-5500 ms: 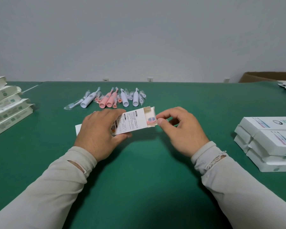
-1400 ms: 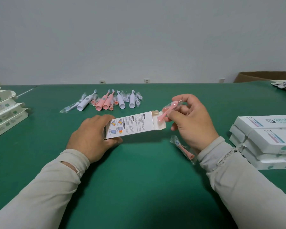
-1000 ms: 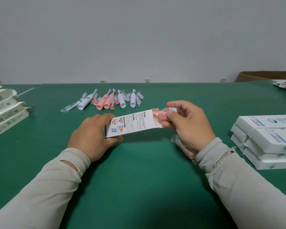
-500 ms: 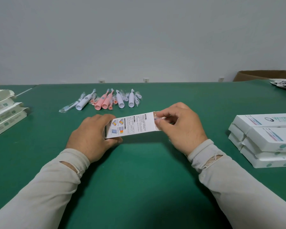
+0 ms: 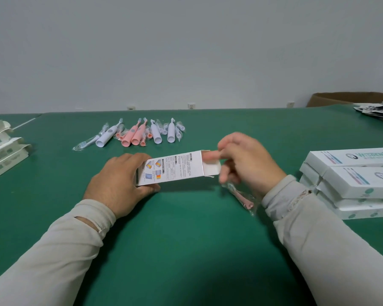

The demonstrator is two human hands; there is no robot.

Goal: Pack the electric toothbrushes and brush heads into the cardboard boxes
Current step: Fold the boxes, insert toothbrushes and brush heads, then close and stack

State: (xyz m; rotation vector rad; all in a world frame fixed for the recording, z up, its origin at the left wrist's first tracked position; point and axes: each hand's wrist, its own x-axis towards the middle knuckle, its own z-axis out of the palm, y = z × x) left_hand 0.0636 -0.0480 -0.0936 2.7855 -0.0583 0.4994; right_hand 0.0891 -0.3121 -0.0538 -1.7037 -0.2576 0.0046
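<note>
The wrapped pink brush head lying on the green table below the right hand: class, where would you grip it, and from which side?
Pinch the wrapped pink brush head across its narrow stem, probably coming from above. It lies flat on the table, slanting away from the right hand, so its sides look free for finger and thumb. The loose wrapper may slip.

The left hand (image 5: 119,180) is curled, thumb underneath, gripping. The right hand (image 5: 248,164) opposite is blurred, fingers loosely bent, index extended toward the left.
</note>
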